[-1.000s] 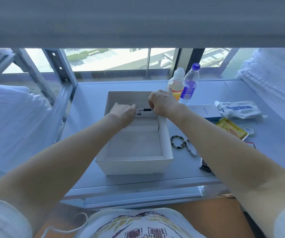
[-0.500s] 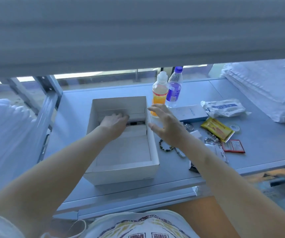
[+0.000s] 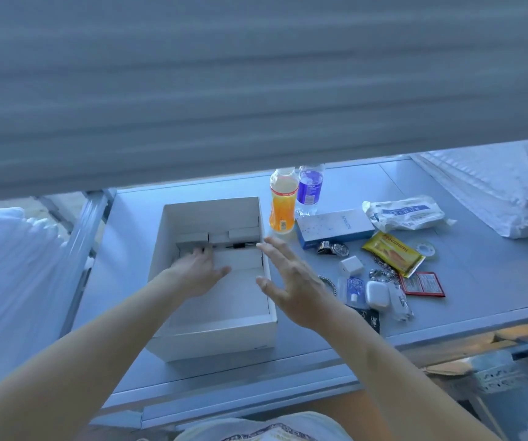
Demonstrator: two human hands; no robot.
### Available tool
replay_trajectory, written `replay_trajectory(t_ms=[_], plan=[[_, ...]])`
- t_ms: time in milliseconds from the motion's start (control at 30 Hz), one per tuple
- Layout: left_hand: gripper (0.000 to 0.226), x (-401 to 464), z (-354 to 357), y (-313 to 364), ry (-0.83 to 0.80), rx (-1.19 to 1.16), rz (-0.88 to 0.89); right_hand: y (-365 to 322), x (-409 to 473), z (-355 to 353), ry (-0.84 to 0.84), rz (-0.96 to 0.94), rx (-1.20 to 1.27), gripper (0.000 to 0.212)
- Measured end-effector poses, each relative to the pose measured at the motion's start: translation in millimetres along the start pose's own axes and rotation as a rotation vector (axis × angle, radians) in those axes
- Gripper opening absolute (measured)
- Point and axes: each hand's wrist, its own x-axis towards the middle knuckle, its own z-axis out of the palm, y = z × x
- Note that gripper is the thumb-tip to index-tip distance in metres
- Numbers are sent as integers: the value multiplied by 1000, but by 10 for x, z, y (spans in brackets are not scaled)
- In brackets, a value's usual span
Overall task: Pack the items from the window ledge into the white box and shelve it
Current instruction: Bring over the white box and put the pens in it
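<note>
The open white box (image 3: 265,332) sits on the grey ledge (image 3: 466,281). My left hand (image 3: 200,270) is inside it, fingers spread flat on white inserts near a small dark item (image 3: 240,246) at the far end. My right hand (image 3: 291,281) hovers open over the box's right wall, holding nothing. To the right lie an orange drink bottle (image 3: 281,206), a blue-labelled bottle (image 3: 310,189), a long pale blue box (image 3: 335,229), a watch (image 3: 334,248), a white packet (image 3: 406,213), a yellow packet (image 3: 393,253), a red sachet (image 3: 423,284) and a white earbud case (image 3: 377,294).
A lowered grey blind (image 3: 256,90) fills the upper view and hides the bottle tops. White bedding (image 3: 17,281) lies at the left beyond a metal frame (image 3: 84,237), and folded white fabric (image 3: 504,192) at the far right. A chain, a small bottle and a dark card lie near the ledge's front edge.
My right hand let go of the small dark item and drew back to the right of the box, open. My left hand stayed in the box. The view tilted down.
</note>
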Motion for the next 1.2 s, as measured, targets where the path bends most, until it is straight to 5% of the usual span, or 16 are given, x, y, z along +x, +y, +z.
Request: replay_trajectory(t_ms=[300,1200], plan=[[90,3,47,38,24,57,60,25,-73,52,-15,-8,-127,62],[73,-282,92,280,-55,7,73,119,-565,-28,-87,1,36,56]])
